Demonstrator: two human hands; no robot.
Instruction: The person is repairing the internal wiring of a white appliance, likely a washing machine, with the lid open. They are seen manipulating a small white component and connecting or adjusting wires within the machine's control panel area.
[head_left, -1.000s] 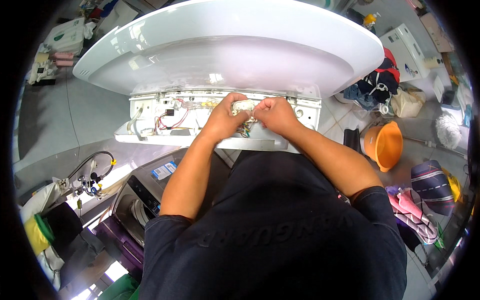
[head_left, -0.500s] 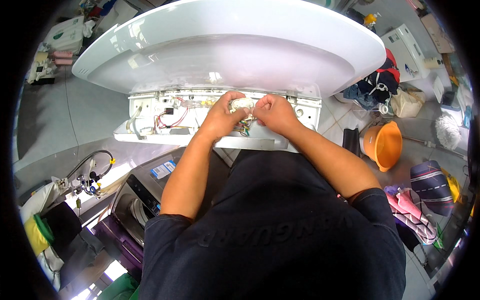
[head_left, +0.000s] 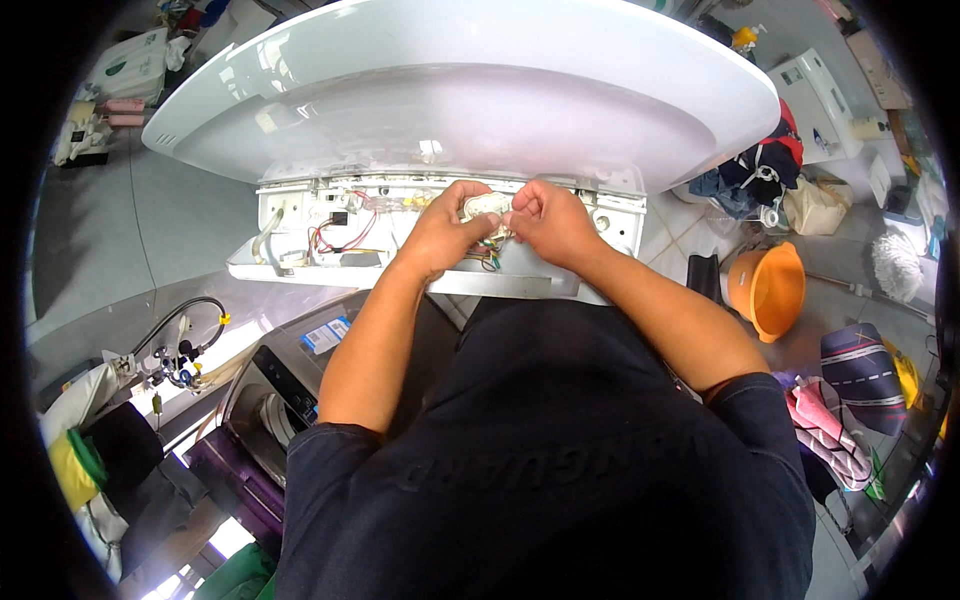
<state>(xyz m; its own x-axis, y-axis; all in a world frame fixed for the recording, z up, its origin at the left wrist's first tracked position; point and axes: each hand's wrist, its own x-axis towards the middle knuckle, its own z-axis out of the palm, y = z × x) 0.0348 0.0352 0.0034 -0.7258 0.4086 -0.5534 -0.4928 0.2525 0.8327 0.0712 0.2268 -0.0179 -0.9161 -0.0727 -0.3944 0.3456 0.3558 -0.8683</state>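
Note:
An opened white appliance panel [head_left: 520,287] lies before me, with coloured wires [head_left: 350,235] and a pale hose [head_left: 268,238] showing inside it. My left hand [head_left: 443,228] is closed on a round cream-coloured part [head_left: 488,206], thumb across its near side. Several coloured wires [head_left: 490,254] hang from that part toward me. At its right edge, my right hand [head_left: 550,222] pinches with thumb and forefinger; what lies between those fingertips is too small to make out. The large glossy white body [head_left: 450,110] of the appliance rises just beyond both hands.
To the right stands an orange basin [head_left: 775,292], with clothes [head_left: 765,165] piled farther back. A grey washing machine [head_left: 375,350] is at my left, near a black hose with valves [head_left: 185,365]. Pink cloth [head_left: 825,420] lies at the lower right.
Both hands stay at the cream-coloured part. The right fingers have shifted very slightly against its edge; otherwise little differs.

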